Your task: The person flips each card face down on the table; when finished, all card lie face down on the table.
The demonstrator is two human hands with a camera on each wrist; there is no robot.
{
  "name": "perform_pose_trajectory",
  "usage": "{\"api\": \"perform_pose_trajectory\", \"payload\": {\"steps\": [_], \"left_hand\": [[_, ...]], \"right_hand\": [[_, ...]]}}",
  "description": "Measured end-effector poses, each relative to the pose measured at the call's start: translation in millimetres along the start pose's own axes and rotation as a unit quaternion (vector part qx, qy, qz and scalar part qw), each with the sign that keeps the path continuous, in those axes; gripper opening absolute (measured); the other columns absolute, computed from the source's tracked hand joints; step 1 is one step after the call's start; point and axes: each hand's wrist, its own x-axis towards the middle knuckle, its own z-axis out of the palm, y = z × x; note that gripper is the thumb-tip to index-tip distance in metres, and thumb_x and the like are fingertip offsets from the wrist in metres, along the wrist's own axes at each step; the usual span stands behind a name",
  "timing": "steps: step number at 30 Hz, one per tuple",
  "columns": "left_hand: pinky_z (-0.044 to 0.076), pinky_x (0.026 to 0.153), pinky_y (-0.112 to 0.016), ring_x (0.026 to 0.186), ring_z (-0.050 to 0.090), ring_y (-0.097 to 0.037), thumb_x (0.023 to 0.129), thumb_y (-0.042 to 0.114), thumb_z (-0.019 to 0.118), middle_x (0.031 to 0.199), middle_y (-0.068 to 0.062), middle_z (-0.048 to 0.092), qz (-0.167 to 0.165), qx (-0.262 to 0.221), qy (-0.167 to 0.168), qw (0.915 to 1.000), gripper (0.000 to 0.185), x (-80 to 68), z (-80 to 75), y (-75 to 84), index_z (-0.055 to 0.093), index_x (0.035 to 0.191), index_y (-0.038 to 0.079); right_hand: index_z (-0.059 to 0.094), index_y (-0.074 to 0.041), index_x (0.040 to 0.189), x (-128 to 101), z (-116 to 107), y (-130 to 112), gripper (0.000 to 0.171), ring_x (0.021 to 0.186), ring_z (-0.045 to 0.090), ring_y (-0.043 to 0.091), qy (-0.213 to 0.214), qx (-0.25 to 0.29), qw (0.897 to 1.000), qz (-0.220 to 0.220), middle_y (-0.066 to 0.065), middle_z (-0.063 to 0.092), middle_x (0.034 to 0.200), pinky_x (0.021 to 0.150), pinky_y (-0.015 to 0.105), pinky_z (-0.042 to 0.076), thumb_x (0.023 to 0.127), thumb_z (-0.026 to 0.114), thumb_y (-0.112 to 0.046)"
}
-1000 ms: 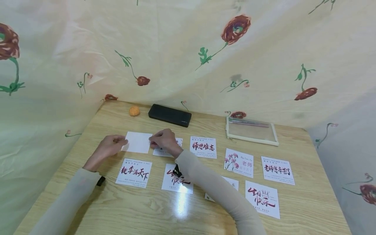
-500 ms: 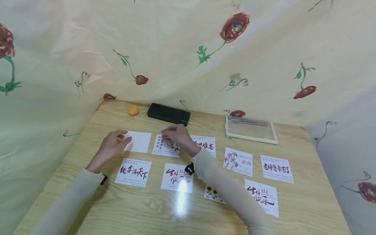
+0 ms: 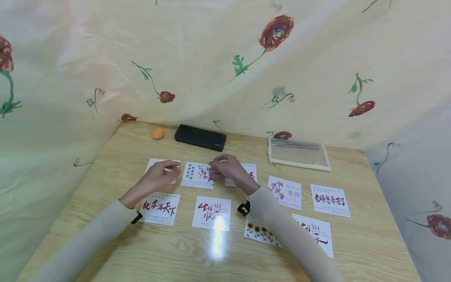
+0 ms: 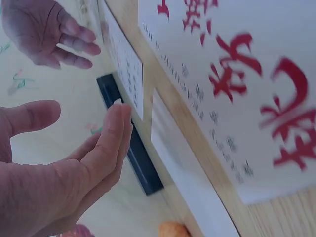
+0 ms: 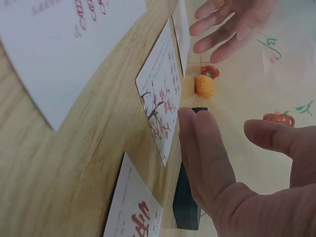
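Note:
A white card printed with a plum-blossom branch (image 3: 198, 175) lies flat on the wooden table (image 3: 197, 258). My left hand (image 3: 170, 167) hovers at its left edge, over a blank white card (image 3: 155, 163). At the blossom card's right edge is my right hand (image 3: 215, 169), covering part of another printed card (image 3: 246, 172). Neither hand holds anything. In the left wrist view the left hand's fingers (image 4: 111, 143) are straight. The right wrist view shows the right hand's fingers (image 5: 202, 148) straight beside the blossom card (image 5: 160, 108).
Several printed cards lie nearer me, among them a red-lettered card (image 3: 159, 208) and a sunflower card (image 3: 258, 232). At the back stand a black case (image 3: 200, 137), an orange ball (image 3: 157, 133) and a clear zip pouch (image 3: 298, 154). Flowered cloth walls the table.
Both hands let go of the blank card, which now lies flat, and moved right. They now flank the blossom card; the right hand has uncovered it.

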Motion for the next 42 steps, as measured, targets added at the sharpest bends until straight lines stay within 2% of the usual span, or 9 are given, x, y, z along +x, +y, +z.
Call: {"api": "perform_pose_trajectory", "payload": {"steps": [5, 11, 15, 24, 31, 36, 42], "left_hand": [[0.059, 0.087, -0.036, 0.121, 0.065, -0.039, 0.109, 0.028, 0.053, 0.142, -0.025, 0.060, -0.009, -0.011, -0.011, 0.9998, 0.053, 4.2, 8.9, 2.4, 0.049, 0.152, -0.001], [0.056, 0.102, -0.048, 0.135, 0.057, -0.044, 0.108, 0.030, 0.055, 0.149, -0.023, 0.056, -0.034, 0.005, -0.009, 0.9994, 0.055, 8.5, 18.0, 7.7, 0.047, 0.155, 0.002], [0.055, 0.106, -0.052, 0.139, 0.054, -0.045, 0.108, 0.031, 0.054, 0.154, -0.025, 0.051, -0.044, 0.017, -0.011, 0.9988, 0.057, 8.6, 23.1, 9.5, 0.043, 0.157, 0.003], [0.056, 0.104, -0.052, 0.136, 0.056, -0.047, 0.108, 0.029, 0.054, 0.152, -0.027, 0.052, -0.031, 0.031, -0.011, 0.9990, 0.058, 6.7, 29.4, 10.6, 0.043, 0.156, 0.000], [0.057, 0.104, -0.051, 0.136, 0.056, -0.047, 0.108, 0.029, 0.054, 0.151, -0.027, 0.052, -0.028, 0.025, -0.014, 0.9992, 0.058, 8.0, 29.8, 11.5, 0.043, 0.156, 0.000], [0.060, 0.098, -0.048, 0.135, 0.057, -0.047, 0.108, 0.027, 0.054, 0.149, -0.028, 0.054, -0.028, 0.018, -0.017, 0.9993, 0.056, 9.5, 29.0, 13.1, 0.044, 0.155, 0.000], [0.059, 0.100, -0.049, 0.135, 0.058, -0.047, 0.108, 0.027, 0.055, 0.149, -0.028, 0.054, -0.027, 0.023, -0.016, 0.9992, 0.055, 9.1, 29.9, 13.0, 0.045, 0.155, 0.000]], "right_hand": [[0.048, 0.000, 0.147, -6.8, -7.6, 5.7, 0.050, 0.116, 0.073, 0.033, -0.007, 0.010, 1.000, 0.001, 0.023, 0.070, 0.130, 0.101, 0.041, 0.060, 0.106, 0.062, -0.025], [0.047, 0.002, 0.148, -13.1, -9.4, 11.2, 0.053, 0.118, 0.073, 0.034, -0.004, 0.028, 1.000, 0.007, 0.024, 0.070, 0.131, 0.100, 0.039, 0.061, 0.103, 0.065, -0.021], [0.047, 0.002, 0.149, -15.7, -8.1, 16.3, 0.055, 0.118, 0.073, 0.033, -0.006, 0.038, 0.999, 0.013, 0.023, 0.068, 0.133, 0.099, 0.038, 0.061, 0.103, 0.066, -0.021], [0.042, 0.004, 0.150, -20.8, -6.0, 21.1, 0.055, 0.125, 0.069, 0.035, -0.001, 0.078, 0.997, 0.012, 0.023, 0.064, 0.141, 0.102, 0.038, 0.059, 0.104, 0.063, -0.018], [0.043, 0.001, 0.152, -23.5, -2.0, 22.6, 0.055, 0.125, 0.069, 0.034, 0.013, 0.076, 0.997, 0.011, 0.022, 0.061, 0.143, 0.102, 0.037, 0.059, 0.105, 0.062, -0.020], [0.044, 0.000, 0.152, -25.3, -0.3, 23.5, 0.056, 0.123, 0.070, 0.032, 0.024, 0.079, 0.996, 0.014, 0.021, 0.062, 0.141, 0.101, 0.036, 0.060, 0.104, 0.063, -0.021], [0.045, 0.002, 0.151, -27.1, 1.3, 25.6, 0.055, 0.118, 0.072, 0.033, 0.037, 0.090, 0.995, 0.012, 0.022, 0.065, 0.136, 0.100, 0.036, 0.060, 0.103, 0.063, -0.018]]}}
